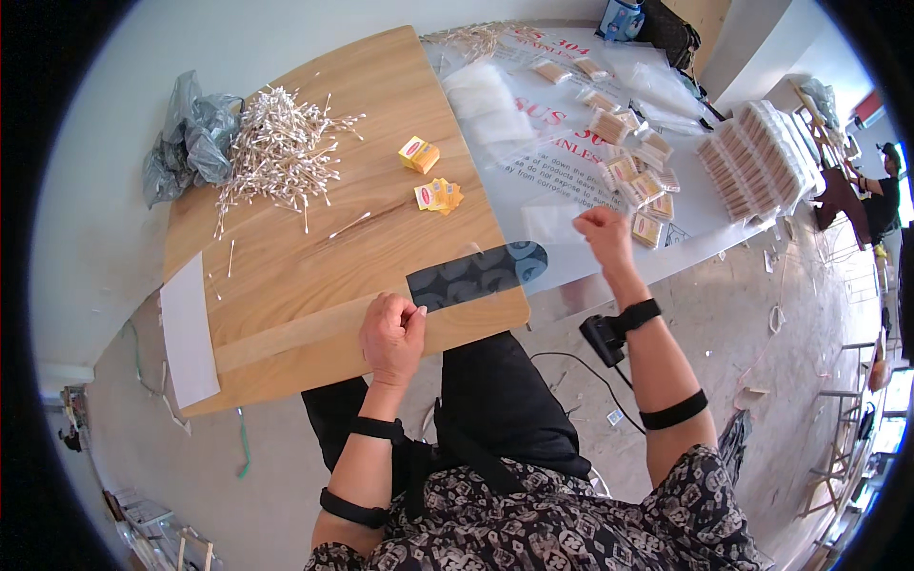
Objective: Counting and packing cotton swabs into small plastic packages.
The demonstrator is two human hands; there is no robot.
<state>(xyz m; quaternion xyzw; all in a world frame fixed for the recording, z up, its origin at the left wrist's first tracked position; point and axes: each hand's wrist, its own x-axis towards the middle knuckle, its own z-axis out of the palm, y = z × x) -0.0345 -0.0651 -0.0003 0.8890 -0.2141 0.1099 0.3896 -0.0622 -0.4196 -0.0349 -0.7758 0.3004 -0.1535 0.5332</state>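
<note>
My left hand (pixel 392 340) is closed just above the near edge of the wooden tabletop; a tiny pale spot shows at its fingertips, too small to name. Beside it lies a dark see-through film strip (pixel 466 277) with round marks, its rounded end reaching past the table's right edge. My right hand (pixel 605 233) is closed in a pinch over the plastic-covered surface; whatever is in its fingers cannot be made out. A clear plastic bag (pixel 552 225) lies left of it. Close behind are small bagged packs of cotton swabs (pixel 647 188) with yellow labels.
Loose cotton swabs (pixel 281 147) are heaped at the far left by a grey plastic bag (pixel 195 143). Yellow cards (pixel 438 195) and a yellow card stack (pixel 419 154) lie mid-table. A large wrapped block of packs (pixel 759 162) stands right. White paper (pixel 188 328) lies at the left edge.
</note>
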